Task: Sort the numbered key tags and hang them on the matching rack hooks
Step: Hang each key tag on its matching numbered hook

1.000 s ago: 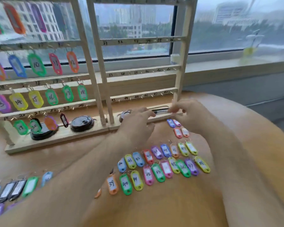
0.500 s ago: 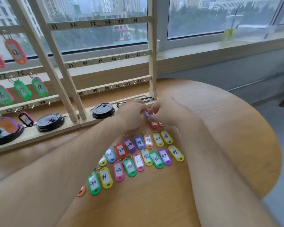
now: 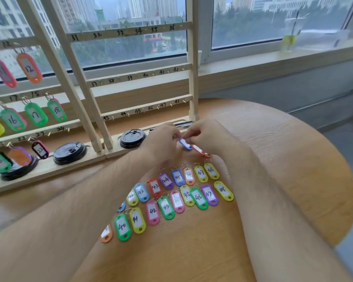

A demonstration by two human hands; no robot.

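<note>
Blue key tag (image 3: 185, 144) pinched at its far end by curled fingertips of both left hand (image 3: 161, 143) and right hand (image 3: 207, 137), low over the surface (image 3: 273, 159) before the rack (image 3: 192, 78), long axis slanting down-right, number hidden.

A black lid (image 3: 132, 138) lies just left of the left hand (image 3: 161, 143), a lid stack (image 3: 69, 152) farther left. A drink cup (image 3: 289, 40) stands on the windowsill (image 3: 253, 65), well beyond the right hand (image 3: 208, 137).

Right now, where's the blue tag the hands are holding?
Head view, centre: the blue tag is pinched between left hand and right hand, by the rack base, left of a red tag.
</note>
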